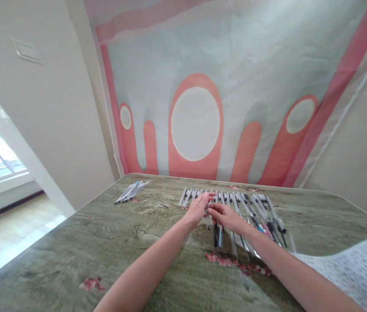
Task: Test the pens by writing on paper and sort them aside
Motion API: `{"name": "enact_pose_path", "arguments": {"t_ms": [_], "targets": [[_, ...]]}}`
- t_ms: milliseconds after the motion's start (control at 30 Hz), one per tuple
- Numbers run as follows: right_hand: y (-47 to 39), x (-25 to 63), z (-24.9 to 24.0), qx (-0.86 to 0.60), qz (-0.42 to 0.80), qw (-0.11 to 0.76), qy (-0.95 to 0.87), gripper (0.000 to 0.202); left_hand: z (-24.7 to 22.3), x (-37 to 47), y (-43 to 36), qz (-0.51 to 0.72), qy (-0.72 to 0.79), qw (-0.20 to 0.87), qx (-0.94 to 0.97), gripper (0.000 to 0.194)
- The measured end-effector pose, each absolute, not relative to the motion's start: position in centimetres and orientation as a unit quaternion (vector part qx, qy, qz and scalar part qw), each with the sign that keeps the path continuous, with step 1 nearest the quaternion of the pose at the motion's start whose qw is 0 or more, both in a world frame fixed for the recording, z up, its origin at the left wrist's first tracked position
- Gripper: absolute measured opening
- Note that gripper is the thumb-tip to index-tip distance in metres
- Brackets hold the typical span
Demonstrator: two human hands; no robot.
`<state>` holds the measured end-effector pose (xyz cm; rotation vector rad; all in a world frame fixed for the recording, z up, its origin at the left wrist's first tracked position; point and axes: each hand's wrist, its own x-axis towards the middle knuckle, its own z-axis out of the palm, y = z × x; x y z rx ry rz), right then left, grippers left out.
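Both hands meet over a long spread of pens (235, 199) on the wood-patterned table (131, 242). My left hand (198, 208) is over the left part of the spread, its fingers stretched toward the right. Close beside it, my right hand (224, 215) has its fingers bent together around a slim pen (208, 221) that points toward me. A black pen (215, 236) and a silver-blue pen (220, 237) lie below my right hand. Whether my left fingers touch the slim pen is too small to tell.
A separate bundle of pens (132, 192) lies at the table's back left. More pens, some coloured (264, 229), lie jumbled by my right forearm. A white patterned sheet (355, 264) covers the right front corner. A printed sheet (196, 121) hangs behind the table.
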<state>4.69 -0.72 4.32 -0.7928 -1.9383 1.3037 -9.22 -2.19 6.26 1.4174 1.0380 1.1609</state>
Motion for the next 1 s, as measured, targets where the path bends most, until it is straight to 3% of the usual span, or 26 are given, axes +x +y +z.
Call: {"name": "enact_pose_path", "arguments": {"t_ms": [267,700,1000], "targets": [[-0.7,5.1,4.5,-0.319,0.516,0.324,-0.726,0.036,5.5,-9.6,-1.1,0.533,0.325,0.621,0.474,0.042],[-0.2,5.3,3.4,-0.296,0.629,0.291,-0.657,0.045,6.0,-11.5,0.4,0.668,0.286,0.607,0.322,0.024],[0.5,5.5,3.1,-0.384,0.599,0.341,-0.614,0.044,5.2,-12.0,0.9,0.699,0.272,0.601,0.276,0.022]]}}
